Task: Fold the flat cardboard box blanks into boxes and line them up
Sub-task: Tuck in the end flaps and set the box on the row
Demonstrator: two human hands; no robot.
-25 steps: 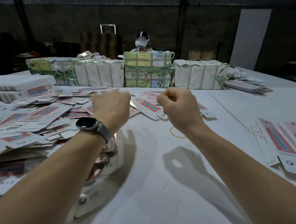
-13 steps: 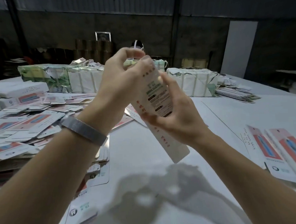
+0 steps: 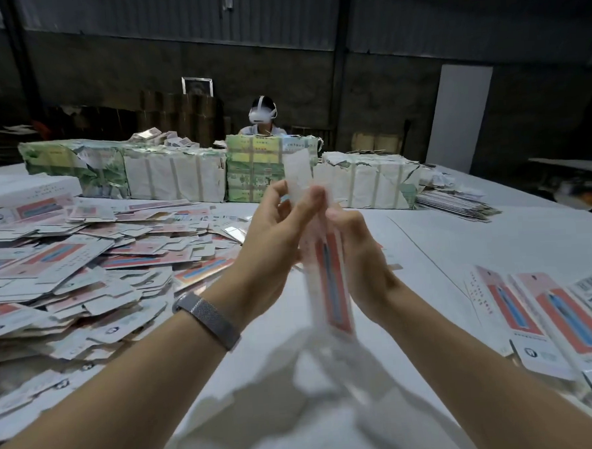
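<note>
Box blank (image 3: 329, 274) held upright above tabletop (image 3: 494, 234), between both hands, likely so panels can be squared open. Left hand (image 3: 271, 239) fingers (image 3: 309, 203) pinch upper part; right hand (image 3: 361, 255) fingers curl round long edge. Blank motion-blurred, fold stage unclear. Loose blank heap (image 3: 84, 263) left; finished boxes (image 3: 560, 313) lined up right; wrapped bundles (image 3: 182, 175) behind. Nothing obstructs.

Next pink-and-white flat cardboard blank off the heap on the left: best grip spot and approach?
Judgement only: take a top pink-and-white flat cardboard blank at the heap's near-right fringe, by its long free edge, coming from the bare white table side. It lies flat and overlaps its neighbours, so a thumb-over, fingers-under pinch should slide it out. Both hands currently hold a blurred blank.
</note>
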